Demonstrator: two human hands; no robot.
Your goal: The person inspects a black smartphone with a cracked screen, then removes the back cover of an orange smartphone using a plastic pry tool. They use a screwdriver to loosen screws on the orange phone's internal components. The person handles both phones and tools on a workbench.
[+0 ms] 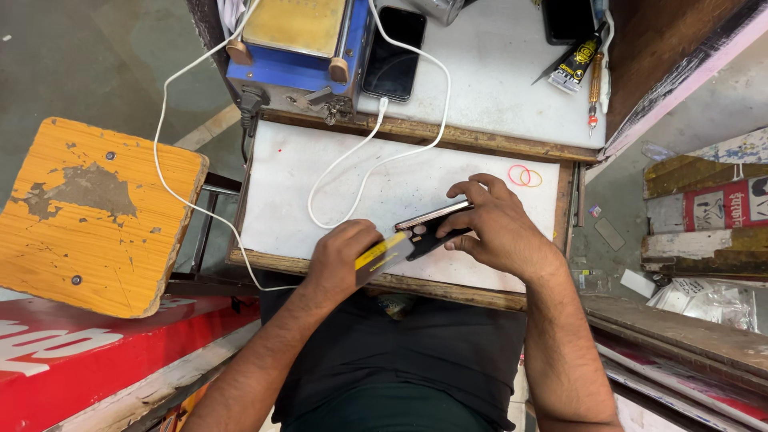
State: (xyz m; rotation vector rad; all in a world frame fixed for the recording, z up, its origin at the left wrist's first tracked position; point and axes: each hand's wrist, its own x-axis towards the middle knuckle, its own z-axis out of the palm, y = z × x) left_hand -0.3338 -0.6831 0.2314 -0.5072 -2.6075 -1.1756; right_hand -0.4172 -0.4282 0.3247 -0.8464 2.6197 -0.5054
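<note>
A: How will the phone [433, 224] handle, do you think?

B: I judge it light, stiff and fragile. It looks like a thin slab with glass faces, likely slippery, so I would hold it by its long edges and not press on the flat.

A: Where is it now?

B: Near the front edge of the tabletop [304, 172], tilted up on 1 long side. My right hand [496, 228] is curled over it, fingers on the upper edge and thumb low, closed on the phone.

A: And the left hand [340, 256]?

B: Wrapped shut around a yellow tool [384, 252] whose tip meets the phone's near end.

A: How does the phone look?

B: Dark body, with a pale, shiny metal rim along the raised edge. I cannot tell whether its back is off.

A: Anything else close by?

B: A white cable [352, 156] loops across the tabletop, and 2 rubber bands [525, 176] lie toward the right edge.
</note>
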